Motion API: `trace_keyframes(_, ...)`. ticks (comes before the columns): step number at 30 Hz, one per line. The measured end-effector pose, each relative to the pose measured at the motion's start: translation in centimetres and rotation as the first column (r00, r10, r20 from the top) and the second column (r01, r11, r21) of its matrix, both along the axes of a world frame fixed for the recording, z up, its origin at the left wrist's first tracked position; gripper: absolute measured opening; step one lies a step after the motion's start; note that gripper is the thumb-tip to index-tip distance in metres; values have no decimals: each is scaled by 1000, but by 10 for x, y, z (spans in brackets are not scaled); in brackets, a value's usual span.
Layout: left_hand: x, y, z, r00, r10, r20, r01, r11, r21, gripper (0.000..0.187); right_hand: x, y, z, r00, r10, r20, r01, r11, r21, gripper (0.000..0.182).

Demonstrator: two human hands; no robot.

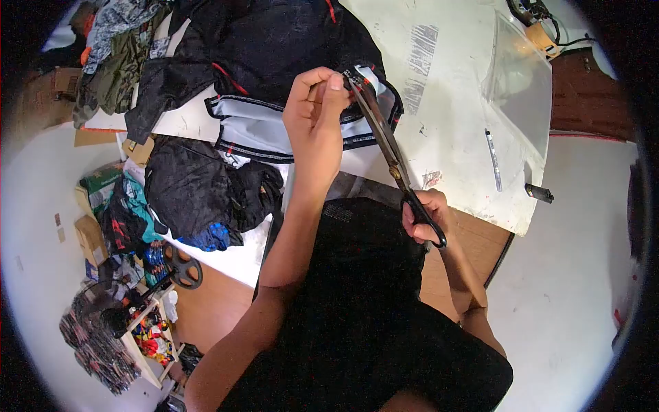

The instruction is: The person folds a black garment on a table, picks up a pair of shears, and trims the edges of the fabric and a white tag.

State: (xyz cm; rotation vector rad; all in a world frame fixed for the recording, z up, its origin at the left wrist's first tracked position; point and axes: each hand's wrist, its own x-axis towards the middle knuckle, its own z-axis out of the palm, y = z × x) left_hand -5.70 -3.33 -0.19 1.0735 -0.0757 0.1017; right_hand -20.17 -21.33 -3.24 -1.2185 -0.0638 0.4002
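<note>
My right hand (431, 211) grips the black handles of a large pair of scissors (389, 152). The long blades point up and away, and their tips reach close to my left fingertips. With thumb and fingers pinched together, my left hand (317, 113) holds the dark, trimmed edge of a black jacket (295, 48). Below the left hand's fingers, the jacket's pale inner side shows at its hem (257, 122), which has dark printed edging. Red accents mark the jacket's dark cloth, which lies spread over the white table (449, 130).
On the table's right lie a pen (493, 160), a small black object (539, 193) and a clear plastic sheet (515, 75). Camouflage clothing (123, 65) is heaped at far left. A dark garment pile (192, 182) sits left of my arm, near a black handwheel (184, 266).
</note>
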Motion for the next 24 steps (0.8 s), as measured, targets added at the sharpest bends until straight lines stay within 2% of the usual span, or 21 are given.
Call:
trace_keyframes(3,0,1,0,1000,-5,-8,4,999,-36,11,0,-3,0,1000,14,6,-14,1000,11,39)
trace_keyframes(11,-4,-1,2,998,-58,14,58,998,20,10,4,-3,-3,999,-22,34,21,999,26,39)
trace_keyframes(24,-11,2,-9,994,-94,53,95,995,-11,11,4,-1,2,995,-38,-97,53,987,151,46)
